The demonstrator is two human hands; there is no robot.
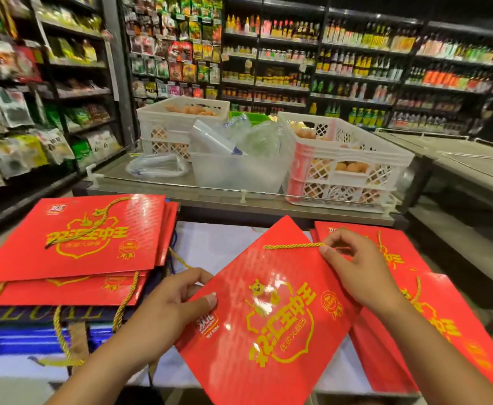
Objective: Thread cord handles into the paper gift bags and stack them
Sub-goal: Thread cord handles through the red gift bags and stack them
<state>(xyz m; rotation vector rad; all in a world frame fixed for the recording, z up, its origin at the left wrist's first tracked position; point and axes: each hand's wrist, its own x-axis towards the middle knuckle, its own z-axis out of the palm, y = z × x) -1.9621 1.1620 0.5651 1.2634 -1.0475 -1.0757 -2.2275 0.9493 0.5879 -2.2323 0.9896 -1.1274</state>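
**Cord threading at the top edge of a flat gift bag**

Bag in hand: a flattened red paper gift bag, turned diagonally on the white work surface, between two piles of similar bags. The left hand pinches the bag's left edge, thumb on the printed face and fingers apparently beneath, which steadies the sheet while the cord is worked. The right hand pinches one end of a gold twisted cord between thumb and forefinger near the bag's upper corner; the cord lies taut across the glossy face, apparently being drawn through a punched hole, though no hole is visible.

Stack at left: red bags with gold handles already hanging from their edges, resting on darker blue bags, judged to be the finished pile. Pile at right: red bags partly under the right wrist, a loose gold cord lying on top, probably the supply awaiting handles.

Background: white plastic crates holding eggs on a metal counter, with stocked shop shelves behind.
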